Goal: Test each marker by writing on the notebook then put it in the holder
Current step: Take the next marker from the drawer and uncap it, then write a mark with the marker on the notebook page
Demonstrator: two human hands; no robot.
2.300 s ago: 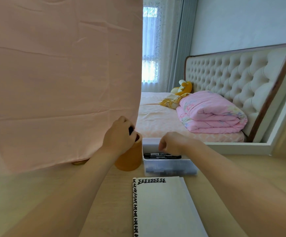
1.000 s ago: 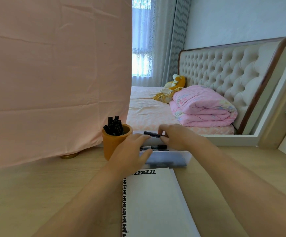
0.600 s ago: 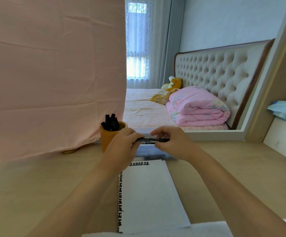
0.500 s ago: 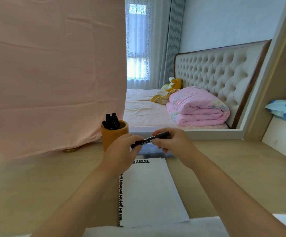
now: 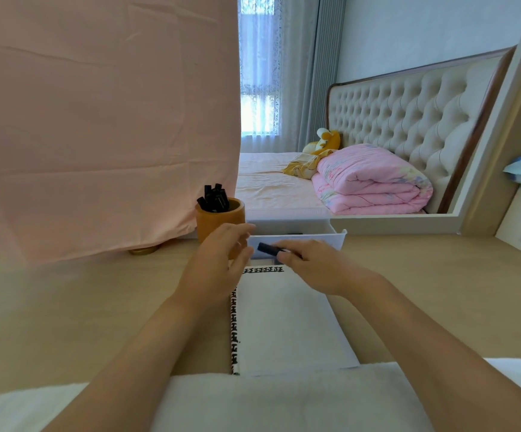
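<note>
This is a bedroom in a home. A bed (image 5: 268, 182) with a pale pink sheet fills the far side. A tall tufted headboard (image 5: 408, 110) stands at the bed's right end. A folded pink quilt (image 5: 368, 182) and a yellow plush toy (image 5: 326, 140) lie on the bed. A window (image 5: 257, 88) with lace and grey curtains (image 5: 318, 73) stands behind the bed. A light wooden desk (image 5: 66, 307) sits in front of the bed.

A large pink cloth (image 5: 97, 135) hangs over the left of the worktop (image 5: 66, 307). Beyond lies a bed (image 5: 268, 185) with a tufted headboard (image 5: 408, 120), a folded pink quilt (image 5: 368, 182) and a yellow soft toy (image 5: 327, 140) just beside it, near a curtained window (image 5: 257, 88).
</note>
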